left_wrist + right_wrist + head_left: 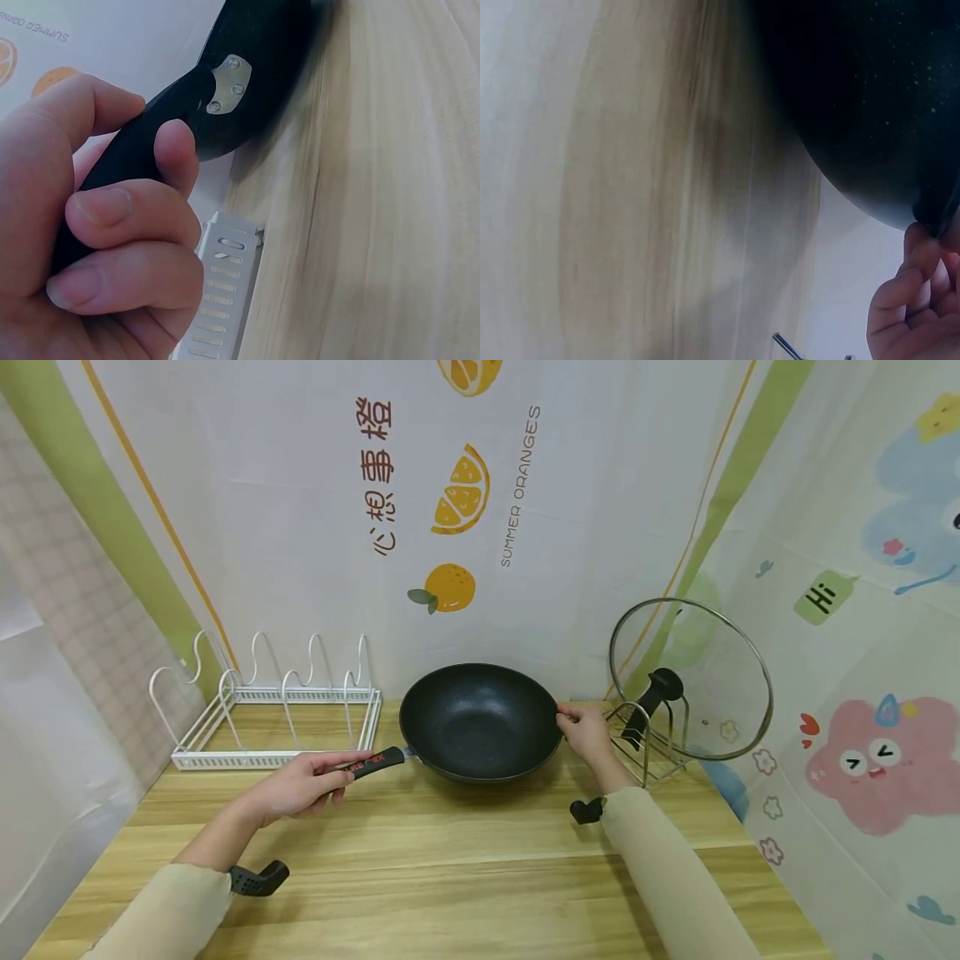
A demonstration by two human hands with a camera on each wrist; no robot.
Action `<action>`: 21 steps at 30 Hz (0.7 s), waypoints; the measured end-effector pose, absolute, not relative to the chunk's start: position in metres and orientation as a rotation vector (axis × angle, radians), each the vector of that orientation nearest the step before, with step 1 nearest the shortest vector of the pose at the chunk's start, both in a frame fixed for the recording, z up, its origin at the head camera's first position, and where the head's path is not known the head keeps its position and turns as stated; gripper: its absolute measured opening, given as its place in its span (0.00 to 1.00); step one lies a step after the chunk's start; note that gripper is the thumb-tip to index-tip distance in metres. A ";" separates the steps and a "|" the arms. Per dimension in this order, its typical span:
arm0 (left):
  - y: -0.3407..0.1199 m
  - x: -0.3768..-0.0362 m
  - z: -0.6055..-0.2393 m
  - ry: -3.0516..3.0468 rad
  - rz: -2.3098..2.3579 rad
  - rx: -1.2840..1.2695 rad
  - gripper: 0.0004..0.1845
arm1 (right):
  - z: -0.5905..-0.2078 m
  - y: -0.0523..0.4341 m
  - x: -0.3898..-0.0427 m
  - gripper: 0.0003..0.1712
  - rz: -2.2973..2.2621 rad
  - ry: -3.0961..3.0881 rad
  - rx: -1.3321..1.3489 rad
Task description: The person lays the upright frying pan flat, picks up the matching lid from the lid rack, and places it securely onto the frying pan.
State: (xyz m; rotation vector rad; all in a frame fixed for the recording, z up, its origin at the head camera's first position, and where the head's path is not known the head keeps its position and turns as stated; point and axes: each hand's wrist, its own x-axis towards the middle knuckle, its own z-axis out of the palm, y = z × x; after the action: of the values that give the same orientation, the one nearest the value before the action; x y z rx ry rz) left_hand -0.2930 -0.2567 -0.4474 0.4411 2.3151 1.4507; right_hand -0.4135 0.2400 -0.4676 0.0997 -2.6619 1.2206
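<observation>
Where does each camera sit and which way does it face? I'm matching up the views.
Head: looks forward and down at the wok, white rack, glass lid; both forearms show.
Left wrist: close along the left hand, gripping the wok handle.
Right wrist: looks past the right hand, pinching the rim.
All share the wok.

One black wok (480, 720) on the surface (450, 877); one glass lid (693, 677); one chrome lid stand (652, 739) near the right edge; one white wire rack (273, 710) at the back-left corner; two hands.
</observation>
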 end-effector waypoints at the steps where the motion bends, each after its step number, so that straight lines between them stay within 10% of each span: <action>1: -0.257 -0.293 -0.447 2.313 1.447 0.444 0.29 | -0.468 0.240 -0.413 0.21 1.220 -2.666 0.091; 21: -0.264 -0.303 -0.443 2.316 1.403 0.438 0.28 | -0.463 0.238 -0.402 0.22 1.237 -2.683 0.045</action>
State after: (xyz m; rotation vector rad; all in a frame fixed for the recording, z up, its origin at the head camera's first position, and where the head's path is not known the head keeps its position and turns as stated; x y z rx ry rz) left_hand -0.3032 -0.2639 -0.4428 0.4383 2.3158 1.4034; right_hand -0.4024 0.2382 -0.4634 0.0448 -2.6826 1.2371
